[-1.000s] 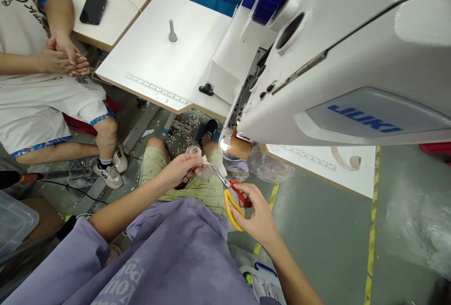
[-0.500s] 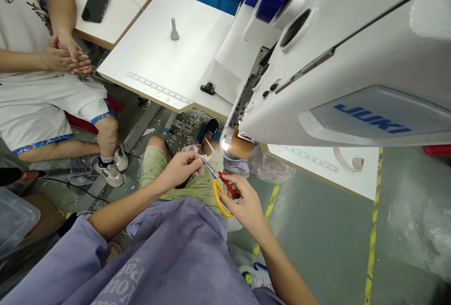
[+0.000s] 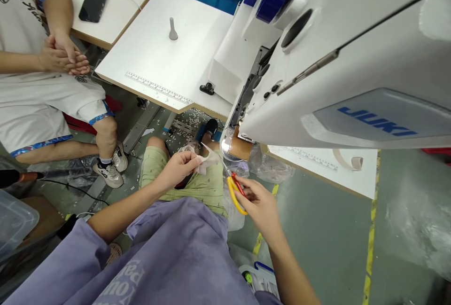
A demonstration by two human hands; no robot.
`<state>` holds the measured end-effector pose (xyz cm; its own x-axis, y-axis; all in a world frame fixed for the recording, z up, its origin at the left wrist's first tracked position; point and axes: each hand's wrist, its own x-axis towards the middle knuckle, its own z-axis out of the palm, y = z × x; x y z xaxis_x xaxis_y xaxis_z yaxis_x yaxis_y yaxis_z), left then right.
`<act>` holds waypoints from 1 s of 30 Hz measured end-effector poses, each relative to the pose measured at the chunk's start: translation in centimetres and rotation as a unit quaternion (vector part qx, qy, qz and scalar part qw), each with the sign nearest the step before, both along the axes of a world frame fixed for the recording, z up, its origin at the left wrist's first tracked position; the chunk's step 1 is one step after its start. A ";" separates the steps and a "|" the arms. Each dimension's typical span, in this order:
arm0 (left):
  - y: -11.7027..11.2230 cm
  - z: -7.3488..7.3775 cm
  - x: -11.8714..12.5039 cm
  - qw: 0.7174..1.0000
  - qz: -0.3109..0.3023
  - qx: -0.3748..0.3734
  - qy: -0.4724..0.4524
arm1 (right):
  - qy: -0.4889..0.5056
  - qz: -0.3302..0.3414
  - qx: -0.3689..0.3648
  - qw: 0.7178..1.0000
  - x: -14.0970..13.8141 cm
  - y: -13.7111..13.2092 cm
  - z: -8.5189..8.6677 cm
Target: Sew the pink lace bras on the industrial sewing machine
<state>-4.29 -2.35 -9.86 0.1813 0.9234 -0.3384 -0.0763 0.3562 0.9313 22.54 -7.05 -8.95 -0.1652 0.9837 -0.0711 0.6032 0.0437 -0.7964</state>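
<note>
One pale fabric piece (image 3: 208, 160) hangs above the person's lap (image 3: 206, 187), pinched at its edge by the left hand (image 3: 181, 168). The right hand (image 3: 259, 201) grips scissors (image 3: 231, 184), blades pointing towards the fabric; from where I stand, contact cannot be confirmed. A thin point juts from the piece, so I judge trimming under way and unfinished; how much remains cannot be determined. Pale scraps (image 3: 186, 129) litter the floor (image 3: 310, 234). Alongside the sewing machine (image 3: 352, 72), a curled strip (image 3: 357, 163) lies on a white surface (image 3: 355, 183).
</note>
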 end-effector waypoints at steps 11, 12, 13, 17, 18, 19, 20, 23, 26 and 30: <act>0.0 1.4 0.8 0.990 -0.029 -0.063 -0.127 | -0.400 -0.086 0.243 0.879 6.7 9.3 4.9; 0.0 1.7 0.7 0.988 -0.058 -0.076 -0.125 | -0.382 -0.064 0.278 0.879 5.4 8.8 5.0; 0.0 2.1 0.7 0.984 -0.090 -0.089 -0.125 | -0.346 -0.028 0.308 0.886 3.7 8.0 4.9; 0.3 3.6 0.7 0.964 -0.239 -0.097 -0.069 | -0.216 0.220 0.346 0.886 -2.9 4.6 2.5; 0.4 4.0 0.8 0.959 -0.267 -0.089 -0.037 | -0.207 0.248 0.342 0.883 -3.8 4.4 1.7; 0.5 4.3 0.9 0.955 -0.287 -0.075 0.001 | -0.201 0.260 0.335 0.883 -4.3 4.3 1.0; 0.6 4.4 0.9 0.952 -0.298 -0.045 0.045 | -0.192 0.263 0.326 0.887 -4.4 4.5 0.5; -0.1 3.6 0.7 0.947 -0.178 0.153 0.221 | -0.163 0.195 0.266 0.930 -2.7 5.3 -0.4; -1.9 0.4 0.8 0.904 0.010 0.298 0.305 | -0.088 -0.007 0.121 0.989 -0.8 5.7 -0.5; -4.1 -5.1 3.3 0.982 -0.133 0.123 0.046 | 0.271 -0.183 -0.124 0.937 -1.5 5.3 -0.5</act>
